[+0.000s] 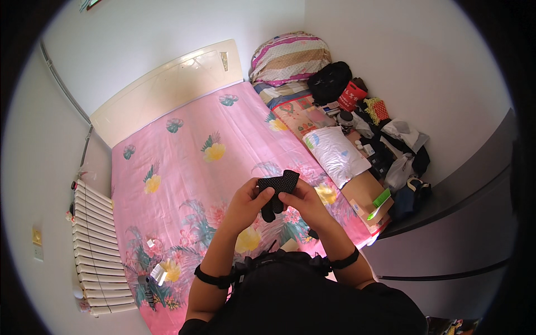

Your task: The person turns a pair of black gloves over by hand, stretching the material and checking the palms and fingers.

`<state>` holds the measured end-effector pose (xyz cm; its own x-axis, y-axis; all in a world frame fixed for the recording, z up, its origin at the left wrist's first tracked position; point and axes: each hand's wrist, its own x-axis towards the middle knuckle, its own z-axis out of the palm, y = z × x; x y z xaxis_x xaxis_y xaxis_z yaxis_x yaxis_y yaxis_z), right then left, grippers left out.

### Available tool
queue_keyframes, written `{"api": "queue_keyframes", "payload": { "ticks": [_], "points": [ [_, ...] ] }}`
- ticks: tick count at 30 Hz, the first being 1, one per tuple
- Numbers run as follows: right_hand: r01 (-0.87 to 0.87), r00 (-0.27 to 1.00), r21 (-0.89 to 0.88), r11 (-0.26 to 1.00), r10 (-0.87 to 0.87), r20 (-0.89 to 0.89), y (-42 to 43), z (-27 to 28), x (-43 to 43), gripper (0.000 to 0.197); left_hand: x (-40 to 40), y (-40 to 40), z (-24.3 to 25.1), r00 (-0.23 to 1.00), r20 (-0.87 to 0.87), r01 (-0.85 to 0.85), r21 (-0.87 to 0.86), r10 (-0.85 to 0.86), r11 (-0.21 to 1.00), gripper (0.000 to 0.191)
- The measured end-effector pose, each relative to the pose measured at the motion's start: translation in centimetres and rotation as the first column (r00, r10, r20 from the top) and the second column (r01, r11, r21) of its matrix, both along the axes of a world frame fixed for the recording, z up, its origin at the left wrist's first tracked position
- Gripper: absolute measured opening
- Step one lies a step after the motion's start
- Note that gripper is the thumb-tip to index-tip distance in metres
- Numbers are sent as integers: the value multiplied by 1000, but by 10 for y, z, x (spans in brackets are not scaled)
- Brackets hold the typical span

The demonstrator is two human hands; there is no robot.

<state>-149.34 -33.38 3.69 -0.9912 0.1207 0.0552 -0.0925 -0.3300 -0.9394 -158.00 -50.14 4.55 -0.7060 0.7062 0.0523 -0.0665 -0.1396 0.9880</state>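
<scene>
My left hand [248, 206] and my right hand [307, 206] hold a small black cloth item with pale dots [277, 182] between them. Each thumb presses on its near face, with the fingers behind. Rounded ends of the cloth hang below my thumbs, and a folded flap sticks up at the upper right. The picture does not settle whether it is a glove or a sock. Both hands are above a bed with a pink floral sheet [188, 167]. A small dark thing [313, 233] shows beside my right forearm; its kind is unclear.
Along the bed's right side lie a white plastic package [335, 153], a cardboard piece [361, 190], a green brush [379, 204], a lidded jar [345, 119], a black bag [331, 81] and a red bag [351, 96]. A white radiator [98, 251] stands left; a white charger [150, 243] rests on the sheet.
</scene>
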Motion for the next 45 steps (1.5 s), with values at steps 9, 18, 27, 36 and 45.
{"api": "queue_keyframes", "payload": {
  "ticks": [9,18,27,36,45],
  "points": [
    [33,999,19,999,-32,-30,2,-9,-3,29,3,-2,-1,995,88,52,42,-55,998,44],
    [48,994,43,998,-43,-99,6,-9,-2,30,-2,-4,1,984,126,122,41,-127,992,29],
    [52,993,16,999,-50,-109,14,-18,-3,34,-3,-3,-4,997,29,73,34,-74,997,43],
    [-6,1000,50,999,6,16,11,-3,2,37,-7,-5,-6,978,-207,27,-40,-34,999,43],
    [-21,998,-47,999,18,-63,17,-10,0,29,-3,-2,-7,997,-77,-20,-30,18,999,38]
  ]
}}
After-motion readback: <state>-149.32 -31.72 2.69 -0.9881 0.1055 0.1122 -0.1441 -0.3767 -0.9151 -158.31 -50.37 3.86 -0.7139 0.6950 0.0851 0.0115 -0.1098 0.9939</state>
